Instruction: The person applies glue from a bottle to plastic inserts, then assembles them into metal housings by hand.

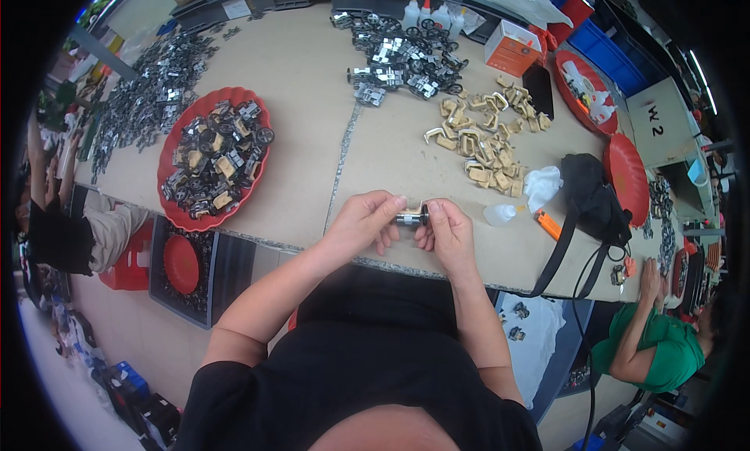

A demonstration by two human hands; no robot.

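Observation:
Between both hands, just above the front edge of the table, is a small silver-and-black toy vehicle [408, 219] with a bit of beige on top. My left hand [366, 223] pinches its left end, thumb on top and fingers curled beneath. My right hand [448, 234] grips the other end, by a dark round part that looks like a wheel. Loose beige plastic parts [486, 148] lie in a pile beyond my right hand. Farther back is a heap of silver-and-black toy vehicles [398, 56]. To the left, a red scalloped tray [260, 162] holds vehicles with beige parts fitted.
Small metal parts [148, 87] spread across the far left. Right of my hands are a white dropper bottle [500, 214], an orange lighter-like object [548, 225], a crumpled tissue [542, 187] and a black bag [590, 197]. Co-workers sit at both sides, one in green [660, 349].

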